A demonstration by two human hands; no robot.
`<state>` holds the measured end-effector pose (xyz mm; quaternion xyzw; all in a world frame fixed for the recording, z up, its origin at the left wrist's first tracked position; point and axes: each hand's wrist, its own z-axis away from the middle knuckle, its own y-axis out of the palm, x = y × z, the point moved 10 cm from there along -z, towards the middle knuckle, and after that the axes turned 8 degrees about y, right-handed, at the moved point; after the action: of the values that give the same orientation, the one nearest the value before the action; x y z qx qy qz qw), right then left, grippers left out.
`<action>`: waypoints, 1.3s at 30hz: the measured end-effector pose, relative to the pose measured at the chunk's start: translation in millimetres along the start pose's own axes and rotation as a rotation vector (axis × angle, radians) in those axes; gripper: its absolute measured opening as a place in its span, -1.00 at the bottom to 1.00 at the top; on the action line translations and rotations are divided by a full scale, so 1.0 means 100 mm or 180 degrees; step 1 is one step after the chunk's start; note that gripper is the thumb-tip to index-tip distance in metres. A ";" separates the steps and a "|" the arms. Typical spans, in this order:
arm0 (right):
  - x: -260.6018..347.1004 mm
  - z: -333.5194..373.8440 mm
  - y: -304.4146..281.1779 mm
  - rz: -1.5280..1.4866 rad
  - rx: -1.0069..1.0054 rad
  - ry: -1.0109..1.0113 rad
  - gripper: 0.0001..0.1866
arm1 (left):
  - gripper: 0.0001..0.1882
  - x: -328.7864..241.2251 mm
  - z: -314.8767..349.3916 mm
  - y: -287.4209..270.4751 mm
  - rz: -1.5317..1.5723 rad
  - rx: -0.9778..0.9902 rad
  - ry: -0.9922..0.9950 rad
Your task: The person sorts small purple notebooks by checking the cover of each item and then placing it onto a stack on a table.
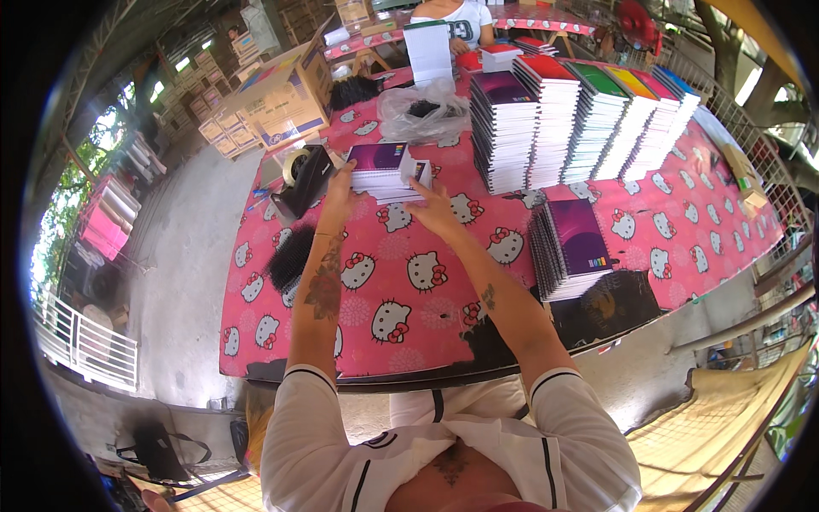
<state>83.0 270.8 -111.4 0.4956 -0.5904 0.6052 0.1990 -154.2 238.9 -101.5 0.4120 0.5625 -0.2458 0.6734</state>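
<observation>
Between my two hands, in the middle of the table, sits a small stack of notebooks with a purple cover on top and white page edges facing me. My left hand presses against the left side of that stack. My right hand grips its right end, fingers on a part that juts out there. Just left of my left hand stands a black tape dispenser with a roll of tape. Right of my right forearm lies another stack of purple spiral notebooks.
Tall stacks of spiral notebooks in several cover colours stand at the back right. A clear plastic bag lies behind my hands. Black binding coils lie beside my left forearm. A cardboard box stands beyond the table; a person is across it.
</observation>
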 end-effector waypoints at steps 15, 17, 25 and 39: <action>-0.11 -0.26 -0.03 -0.1047 0.0102 -0.0180 -0.22 | -0.56 -0.05 0.02 -0.08 0.0147 -0.0138 0.0291; -0.22 -0.26 -0.07 -0.0857 -0.0003 -0.0238 -0.20 | -0.50 0.05 0.03 -0.02 0.0201 -0.0155 0.0277; -0.45 -0.64 0.05 -0.1972 0.0332 0.0121 -0.19 | -0.44 0.06 -0.04 0.15 0.0113 -0.0279 0.0257; 0.02 -0.02 0.00 0.0519 -0.0117 -0.0239 -0.26 | -0.64 -0.09 0.02 -0.42 0.0498 -0.0220 0.0225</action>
<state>81.6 271.7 -109.4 0.4645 -0.6468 0.5894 0.1360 -188.8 213.1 -104.2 0.4396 0.5602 -0.1581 0.6841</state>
